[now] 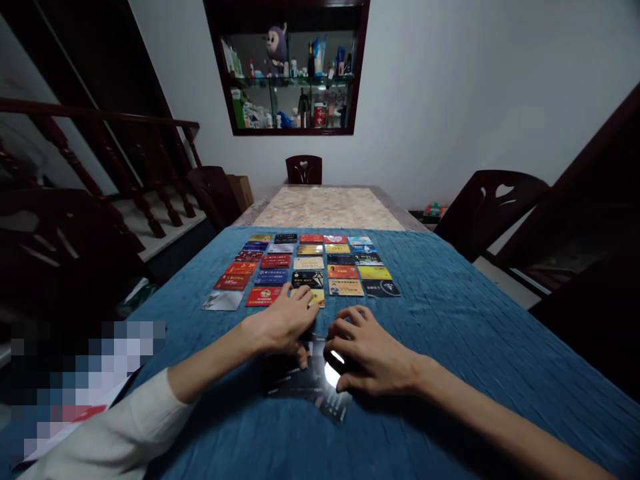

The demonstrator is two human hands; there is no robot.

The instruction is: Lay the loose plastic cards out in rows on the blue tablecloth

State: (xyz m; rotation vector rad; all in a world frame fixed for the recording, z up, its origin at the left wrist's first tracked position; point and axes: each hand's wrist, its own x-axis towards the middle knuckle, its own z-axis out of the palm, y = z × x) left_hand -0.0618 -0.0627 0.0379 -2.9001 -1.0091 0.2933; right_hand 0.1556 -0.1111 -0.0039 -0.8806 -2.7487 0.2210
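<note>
Several colourful plastic cards [306,264] lie in neat rows on the blue tablecloth [450,320]. My left hand [283,323] rests palm down, its fingertips on a yellow card [317,298] in the nearest row, its thumb touching dark cards below. My right hand [367,353] lies beside it with fingers curled, pressing on a loose heap of dark glossy cards [313,387] that reflects a bright light. Both hands are side by side, almost touching.
Dark wooden chairs [487,207] stand at both sides and the far end. Beyond the cloth is a bare marble-patterned table top [327,207]. A wall cabinet [290,67] holds bottles and a plush toy. Stair railing [100,153] runs at left.
</note>
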